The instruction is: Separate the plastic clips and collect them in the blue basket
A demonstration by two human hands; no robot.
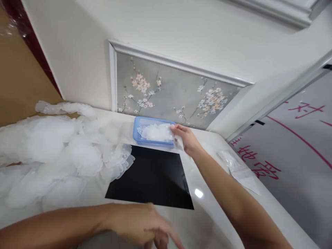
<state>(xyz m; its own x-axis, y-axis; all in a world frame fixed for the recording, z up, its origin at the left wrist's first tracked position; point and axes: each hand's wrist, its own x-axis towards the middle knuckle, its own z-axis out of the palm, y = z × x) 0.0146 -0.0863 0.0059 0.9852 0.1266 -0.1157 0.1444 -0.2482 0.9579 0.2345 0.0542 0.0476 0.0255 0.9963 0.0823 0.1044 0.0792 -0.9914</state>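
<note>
Pinching a translucent white scalloped bundle (pixel 157 132) at a blue rectangular plastic container (pixel 151 121) with right fingers (pixel 179 129); cannot tell whether gripping anything with left fingers (pixel 164 225).

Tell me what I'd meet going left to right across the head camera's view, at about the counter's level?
Pile of translucent white pieces → blue tray → right hand → clear plastic bag → pale board with red writing.
</note>
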